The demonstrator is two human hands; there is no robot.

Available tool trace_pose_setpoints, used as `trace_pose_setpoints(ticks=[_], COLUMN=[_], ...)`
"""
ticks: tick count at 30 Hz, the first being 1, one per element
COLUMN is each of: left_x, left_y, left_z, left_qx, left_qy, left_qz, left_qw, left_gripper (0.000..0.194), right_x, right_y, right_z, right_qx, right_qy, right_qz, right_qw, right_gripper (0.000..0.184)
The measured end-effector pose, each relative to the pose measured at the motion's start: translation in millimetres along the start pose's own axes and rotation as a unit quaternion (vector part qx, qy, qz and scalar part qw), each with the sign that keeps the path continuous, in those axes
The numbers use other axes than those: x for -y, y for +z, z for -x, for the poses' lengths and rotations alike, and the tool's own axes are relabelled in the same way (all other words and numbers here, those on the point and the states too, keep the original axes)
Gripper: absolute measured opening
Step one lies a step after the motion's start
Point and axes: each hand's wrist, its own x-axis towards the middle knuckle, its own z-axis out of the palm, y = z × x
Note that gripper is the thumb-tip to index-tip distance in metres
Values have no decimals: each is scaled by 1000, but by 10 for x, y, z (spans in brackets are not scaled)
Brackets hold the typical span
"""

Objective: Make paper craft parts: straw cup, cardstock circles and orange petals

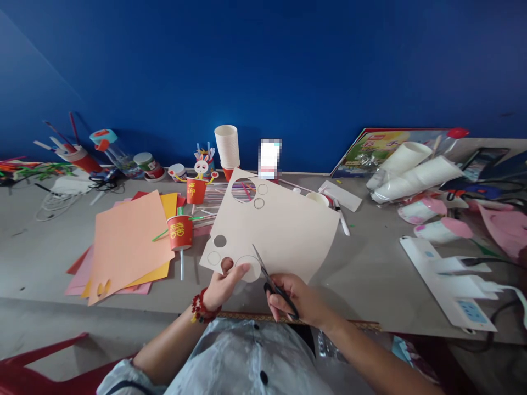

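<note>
A large sheet of white paper (288, 225) is held above the table, with round holes cut in it and several pencilled circles. My left hand (225, 282) pinches its lower edge, thumb on top, at a partly cut circle (249, 271). In my right hand (294, 296) is a pair of black-handled scissors (267, 277), fingers through the loops. The blades are parted and meet the paper at the right side of that circle. Left of the sheet stand a red paper cup (180, 232) with green strips and another red cup (196, 191) with a rabbit face.
Coloured paper sheets (127, 241) lie stacked at the left. A stack of white cups (227, 145) stands at the back. On the right are bagged cups (415, 178) and a white power strip (436, 274) with plugged cables. The blue wall (263, 66) bounds the table behind.
</note>
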Motion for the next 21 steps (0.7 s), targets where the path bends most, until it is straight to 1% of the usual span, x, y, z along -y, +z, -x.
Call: trace_pose_setpoints(ticks=[8, 12, 17, 21], left_x=[47, 32, 0, -9], left_y=[-23, -5, -4, -5], left_z=[-10, -12, 1, -7], left_qx=[7, 7, 8, 13], left_qy=[5, -3, -6, 0], left_qz=[16, 16, -9, -8], left_qw=[1000, 1000, 1000, 1000], left_gripper=[48, 45, 41, 43], right_x=[-17, -6, 14, 9], right_y=[12, 17, 21, 12], right_z=[-15, -18, -18, -18], right_qx=[-1, -3, -4, -6], right_qy=[-6, -7, -2, -2], right_qz=[-5, -8, -9, -4], right_qw=[1000, 1000, 1000, 1000], right_gripper=[58, 60, 62, 62])
